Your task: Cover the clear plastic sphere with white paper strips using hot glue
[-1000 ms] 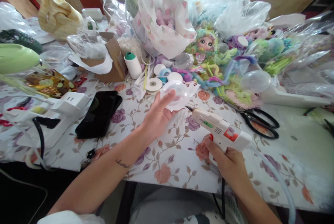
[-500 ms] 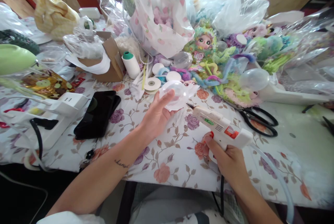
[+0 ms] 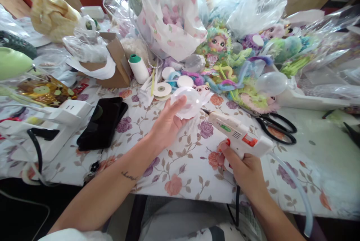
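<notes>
My left hand (image 3: 168, 123) holds a clear, rounded plastic shell (image 3: 191, 102), thumb across its near side and fingers beneath. Wrapped round the handle of a white glue gun (image 3: 234, 130) is my right hand (image 3: 242, 162). The gun's dark nozzle points left at the shell, with a small gap between them. From the gun's rear a long glue stick (image 3: 298, 183) curves down to the right. Just behind the shell lie a doll face (image 3: 203, 89), a ribbon spool (image 3: 162, 90) and a white disc (image 3: 185, 81).
Black-handled scissors (image 3: 278, 128) lie right of the glue gun. Dolls in fluffy outfits (image 3: 218, 44) and plastic bags (image 3: 244, 8) crowd the back. On the left are a phone (image 3: 99, 123), a power strip (image 3: 42, 139), a cardboard box (image 3: 119, 65) and a thread cone (image 3: 138, 69).
The view has shifted slightly. The shell has turned a little in my left hand, its rounded face showing more clearly. The glue gun stays almost where it was.
</notes>
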A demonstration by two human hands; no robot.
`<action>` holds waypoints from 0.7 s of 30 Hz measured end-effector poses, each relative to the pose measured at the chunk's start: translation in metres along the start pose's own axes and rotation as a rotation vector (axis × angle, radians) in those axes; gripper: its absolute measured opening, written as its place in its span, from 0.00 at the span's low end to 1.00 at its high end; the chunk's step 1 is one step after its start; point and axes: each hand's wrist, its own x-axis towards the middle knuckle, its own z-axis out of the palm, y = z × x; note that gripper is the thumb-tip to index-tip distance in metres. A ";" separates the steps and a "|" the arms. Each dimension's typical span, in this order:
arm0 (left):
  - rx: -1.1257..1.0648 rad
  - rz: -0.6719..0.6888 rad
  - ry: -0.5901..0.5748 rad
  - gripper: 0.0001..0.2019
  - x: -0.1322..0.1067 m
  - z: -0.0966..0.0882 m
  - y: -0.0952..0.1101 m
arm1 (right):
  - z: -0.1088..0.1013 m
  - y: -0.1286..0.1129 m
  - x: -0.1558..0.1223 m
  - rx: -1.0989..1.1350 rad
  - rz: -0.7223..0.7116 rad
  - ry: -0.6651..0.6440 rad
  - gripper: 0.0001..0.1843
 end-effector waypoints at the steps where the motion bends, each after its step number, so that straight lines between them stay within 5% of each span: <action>1: 0.002 0.000 -0.005 0.19 0.000 0.000 0.000 | 0.000 -0.001 -0.001 -0.008 0.000 0.003 0.16; 9: 0.018 -0.014 -0.017 0.15 0.000 0.003 0.003 | 0.003 -0.005 -0.003 -0.018 0.036 0.055 0.08; 21: 0.053 -0.024 -0.031 0.17 -0.001 0.003 0.001 | -0.003 0.003 0.005 -0.025 0.018 0.004 0.13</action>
